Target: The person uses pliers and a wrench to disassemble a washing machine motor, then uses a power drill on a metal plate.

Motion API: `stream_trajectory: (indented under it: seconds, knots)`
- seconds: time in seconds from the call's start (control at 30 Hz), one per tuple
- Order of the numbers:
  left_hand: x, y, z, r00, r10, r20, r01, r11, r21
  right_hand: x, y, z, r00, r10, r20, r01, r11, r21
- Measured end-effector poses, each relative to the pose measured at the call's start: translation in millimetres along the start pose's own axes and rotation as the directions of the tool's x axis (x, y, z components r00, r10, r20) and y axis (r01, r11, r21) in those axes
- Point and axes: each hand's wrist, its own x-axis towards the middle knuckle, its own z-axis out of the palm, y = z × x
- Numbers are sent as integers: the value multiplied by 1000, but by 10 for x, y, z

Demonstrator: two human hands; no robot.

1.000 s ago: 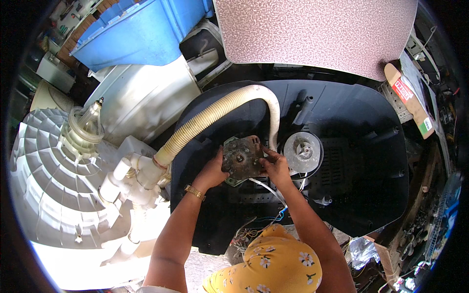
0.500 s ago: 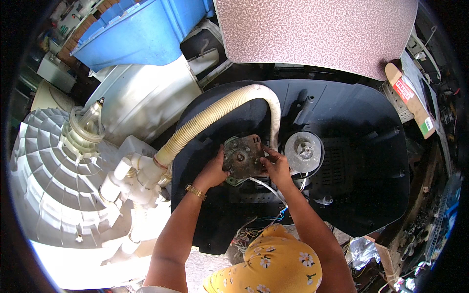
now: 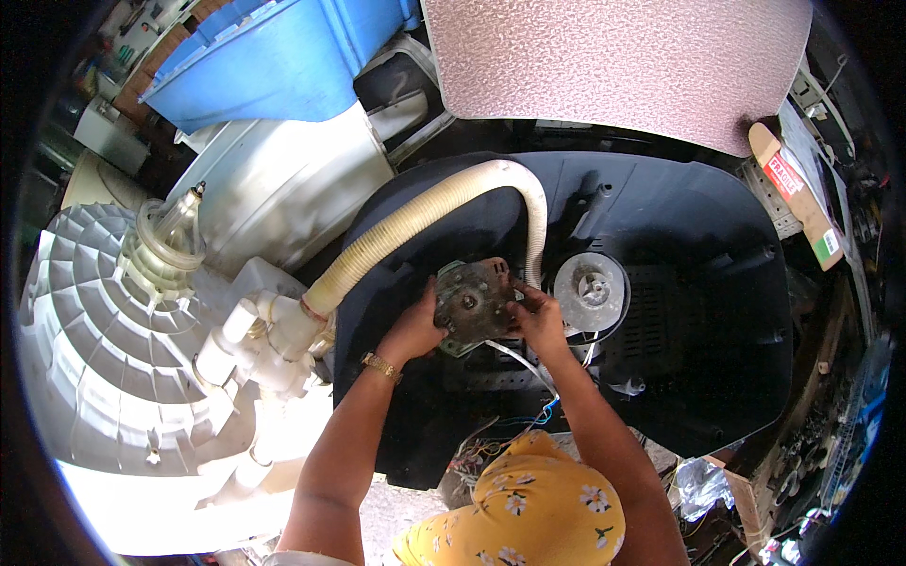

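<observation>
Between my two hands is a grimy, squarish metal plate (image 3: 472, 307) with a round hub at its middle and pale green edges showing beneath. My left hand (image 3: 415, 326) grips its left edge, thumb towards the lower corner. On the opposite side my right hand (image 3: 538, 325) closes on the plate's right edge, fingertips on top. The plate's underside is hidden. A white cable (image 3: 519, 362) runs out from below it. Just right of my right hand sits a round grey disc with a central hub (image 3: 592, 291).
Around the plate is a large black plastic base (image 3: 698, 217) with slotted vents. A cream corrugated hose (image 3: 425, 208) arches over it from white pipe fittings (image 3: 274, 344). A white ribbed tub (image 3: 94, 349) stands left. Loose wires (image 3: 528, 420) lie near my body.
The whole view has shifted slightly. The plate seems a little differently tilted, with both hands still on its edges.
</observation>
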Motion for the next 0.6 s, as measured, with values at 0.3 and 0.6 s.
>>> stream_trajectory:
  seconds: [0.3,0.6]
  knots:
    - [-11,30,-31,1000,-17,18,17,999,46,-74,-215,46,999,24,30,-25,999,22]
    - [-13,71,-45,999,-41,24,40,998,50,-51,-182,32,999,50,-7,-50,999,-10]
